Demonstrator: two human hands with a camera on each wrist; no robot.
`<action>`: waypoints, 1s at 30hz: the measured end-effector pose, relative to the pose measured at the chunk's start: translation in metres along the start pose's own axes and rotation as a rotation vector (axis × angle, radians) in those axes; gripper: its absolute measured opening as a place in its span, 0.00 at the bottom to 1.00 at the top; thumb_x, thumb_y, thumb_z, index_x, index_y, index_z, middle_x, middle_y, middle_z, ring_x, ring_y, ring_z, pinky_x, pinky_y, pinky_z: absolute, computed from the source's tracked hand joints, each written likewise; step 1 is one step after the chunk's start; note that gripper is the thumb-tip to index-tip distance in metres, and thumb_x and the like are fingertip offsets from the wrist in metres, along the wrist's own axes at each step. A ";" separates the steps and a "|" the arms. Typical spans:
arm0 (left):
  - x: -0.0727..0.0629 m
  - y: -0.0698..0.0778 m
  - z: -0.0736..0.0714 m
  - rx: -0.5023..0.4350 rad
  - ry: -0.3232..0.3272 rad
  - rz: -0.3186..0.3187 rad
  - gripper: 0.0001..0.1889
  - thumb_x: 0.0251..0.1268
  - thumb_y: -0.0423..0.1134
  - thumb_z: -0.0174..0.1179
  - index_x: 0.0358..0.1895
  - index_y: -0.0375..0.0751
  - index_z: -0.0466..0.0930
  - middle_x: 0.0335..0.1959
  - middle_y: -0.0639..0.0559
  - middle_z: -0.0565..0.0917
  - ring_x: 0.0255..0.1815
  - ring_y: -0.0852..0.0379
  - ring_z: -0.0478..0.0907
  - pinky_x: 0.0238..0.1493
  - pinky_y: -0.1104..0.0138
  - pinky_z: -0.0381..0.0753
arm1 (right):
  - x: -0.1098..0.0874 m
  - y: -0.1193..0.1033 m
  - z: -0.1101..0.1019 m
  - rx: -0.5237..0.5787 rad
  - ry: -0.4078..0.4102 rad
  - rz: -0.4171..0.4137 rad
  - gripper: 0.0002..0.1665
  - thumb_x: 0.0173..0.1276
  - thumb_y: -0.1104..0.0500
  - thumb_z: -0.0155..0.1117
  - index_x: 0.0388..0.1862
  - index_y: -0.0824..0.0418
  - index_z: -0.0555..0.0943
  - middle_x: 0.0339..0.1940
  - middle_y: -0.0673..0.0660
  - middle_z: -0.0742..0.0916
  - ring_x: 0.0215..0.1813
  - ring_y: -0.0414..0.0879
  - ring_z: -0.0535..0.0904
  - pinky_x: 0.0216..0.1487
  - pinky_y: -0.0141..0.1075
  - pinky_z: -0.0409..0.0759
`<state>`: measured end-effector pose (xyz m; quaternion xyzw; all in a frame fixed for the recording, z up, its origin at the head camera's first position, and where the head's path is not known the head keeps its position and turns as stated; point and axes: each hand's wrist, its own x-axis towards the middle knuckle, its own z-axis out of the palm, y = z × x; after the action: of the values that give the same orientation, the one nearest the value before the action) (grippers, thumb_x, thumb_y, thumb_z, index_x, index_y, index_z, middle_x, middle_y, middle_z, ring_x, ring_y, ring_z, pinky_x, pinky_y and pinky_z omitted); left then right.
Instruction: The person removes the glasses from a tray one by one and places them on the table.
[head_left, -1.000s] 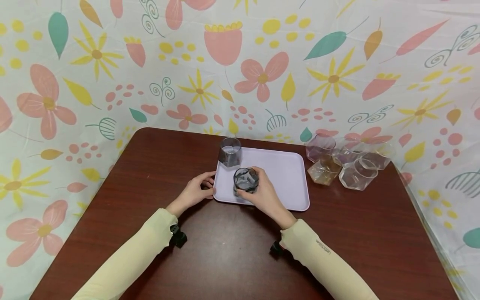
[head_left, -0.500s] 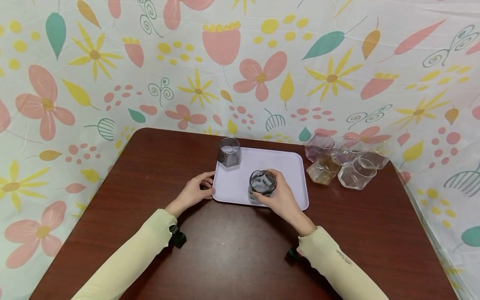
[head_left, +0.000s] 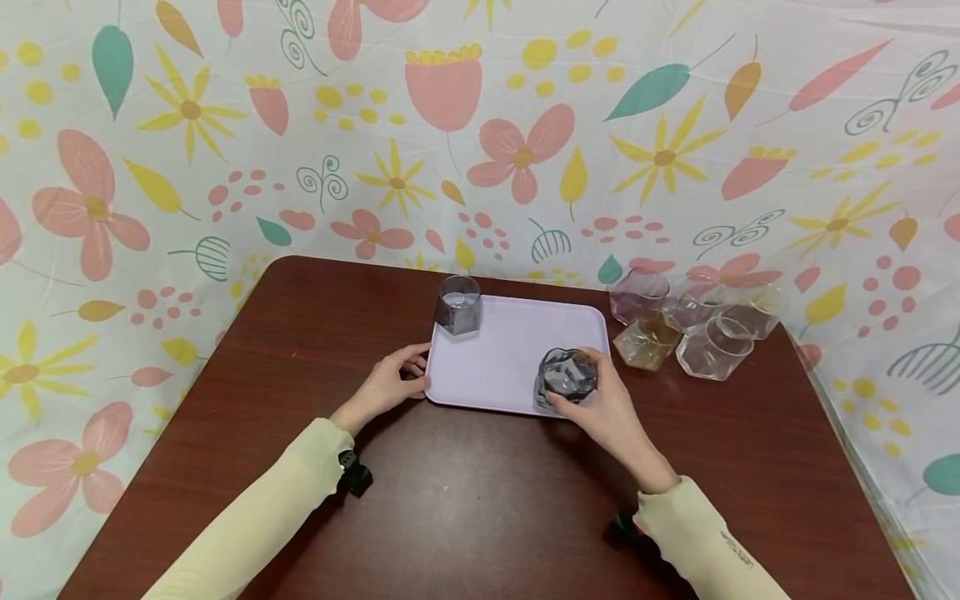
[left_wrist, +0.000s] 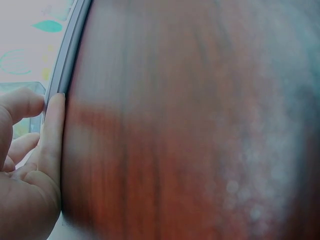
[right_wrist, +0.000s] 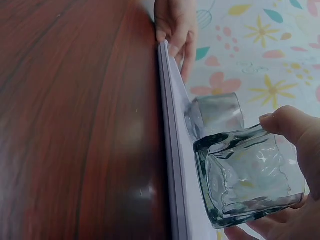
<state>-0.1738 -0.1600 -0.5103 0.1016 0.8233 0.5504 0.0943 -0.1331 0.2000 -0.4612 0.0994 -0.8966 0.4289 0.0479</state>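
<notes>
My right hand grips a smoky grey drinking glass with a wavy outline, upright at the front right part of a pale lilac tray. In the right wrist view, thumb and fingers wrap round the sides of this glass, its base close over the tray. My left hand holds the tray by its left edge near the front corner, thumb and fingers at the rim. A second grey tinted glass with a faceted base stands upright in the tray's back left corner.
Several tinted and clear faceted glasses stand grouped right of the tray, among them an amber one, a pinkish one and a clear one. A flower-patterned cloth hangs behind the dark wooden table.
My right hand has moved the wavy grey glass rightward along the front of the tray, from left of the middle to near the right corner. My left hand has stayed at the tray's edge.
</notes>
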 end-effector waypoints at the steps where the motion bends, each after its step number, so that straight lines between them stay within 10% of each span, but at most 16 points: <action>1: 0.000 0.000 0.000 -0.001 -0.002 -0.002 0.32 0.66 0.24 0.64 0.75 0.33 0.70 0.52 0.35 0.80 0.53 0.42 0.79 0.38 0.63 0.92 | -0.002 0.002 -0.003 -0.006 0.004 0.000 0.50 0.59 0.57 0.81 0.72 0.70 0.64 0.65 0.70 0.76 0.66 0.64 0.74 0.67 0.59 0.73; 10: 0.000 -0.001 0.000 -0.002 -0.015 -0.017 0.33 0.66 0.25 0.63 0.76 0.35 0.70 0.53 0.36 0.80 0.53 0.44 0.79 0.39 0.64 0.92 | -0.020 0.019 -0.032 -0.060 0.077 0.013 0.48 0.59 0.58 0.81 0.72 0.70 0.65 0.64 0.71 0.78 0.64 0.65 0.76 0.63 0.57 0.75; 19: 0.000 0.000 -0.001 -0.003 -0.011 -0.008 0.32 0.66 0.26 0.64 0.75 0.34 0.70 0.52 0.36 0.80 0.53 0.43 0.79 0.39 0.63 0.92 | -0.037 0.034 -0.061 -0.130 0.146 0.040 0.49 0.58 0.58 0.81 0.72 0.69 0.65 0.62 0.70 0.79 0.62 0.64 0.77 0.52 0.23 0.66; 30: -0.001 0.003 0.002 0.008 0.007 0.008 0.33 0.66 0.22 0.62 0.74 0.27 0.68 0.53 0.29 0.79 0.54 0.37 0.78 0.40 0.54 0.93 | -0.054 0.049 -0.095 -0.178 0.192 0.128 0.50 0.62 0.55 0.79 0.75 0.69 0.62 0.63 0.73 0.77 0.58 0.65 0.78 0.43 0.23 0.67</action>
<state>-0.1725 -0.1574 -0.5082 0.1032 0.8253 0.5480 0.0890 -0.0913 0.3109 -0.4478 -0.0038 -0.9269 0.3573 0.1146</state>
